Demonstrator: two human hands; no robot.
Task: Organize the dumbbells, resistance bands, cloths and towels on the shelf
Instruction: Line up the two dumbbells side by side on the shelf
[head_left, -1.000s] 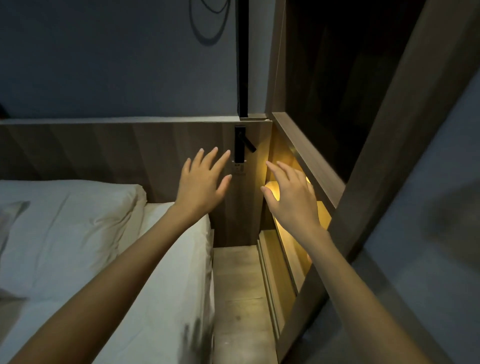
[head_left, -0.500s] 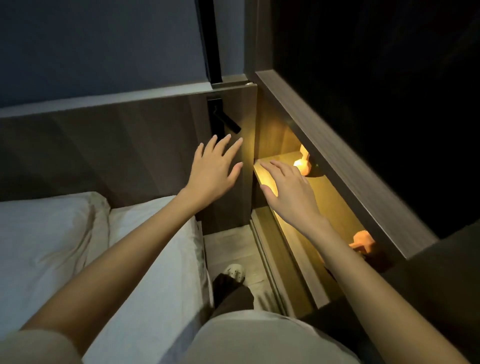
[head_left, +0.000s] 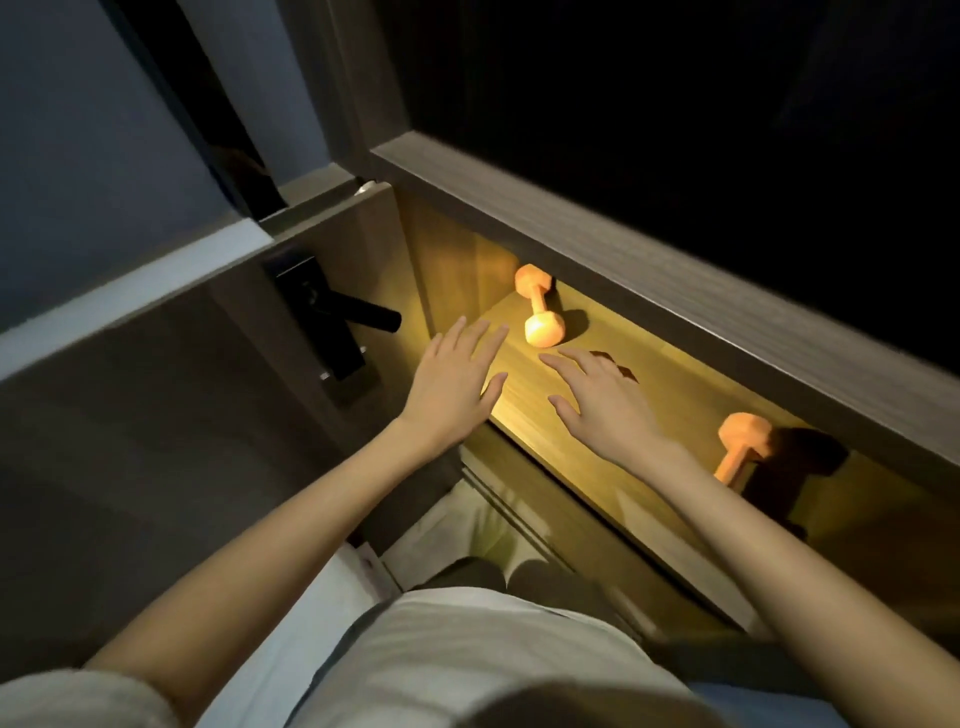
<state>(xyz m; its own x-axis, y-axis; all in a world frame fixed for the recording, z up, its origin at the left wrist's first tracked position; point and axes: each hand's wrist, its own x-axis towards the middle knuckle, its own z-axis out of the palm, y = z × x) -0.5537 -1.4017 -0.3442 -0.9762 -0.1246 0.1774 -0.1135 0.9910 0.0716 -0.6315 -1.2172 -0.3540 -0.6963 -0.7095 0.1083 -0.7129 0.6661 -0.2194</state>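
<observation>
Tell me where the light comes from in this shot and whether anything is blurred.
In the head view the only strong light is a warm glow inside the shelf, brightest between the left hand and right hand; the far dumbbell and near dumbbell each cast dark shadows toward the picture's right; the wooden ledge above is streaked by motion blur.

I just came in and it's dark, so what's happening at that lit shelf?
The person's left hand and right hand hover open over the lit shelf, gripping nothing. Two orange dumbbells lie on it: the far dumbbell just beyond the fingertips, the near dumbbell beside the right forearm. Neither is touched yet. No bands or towels show.
</observation>
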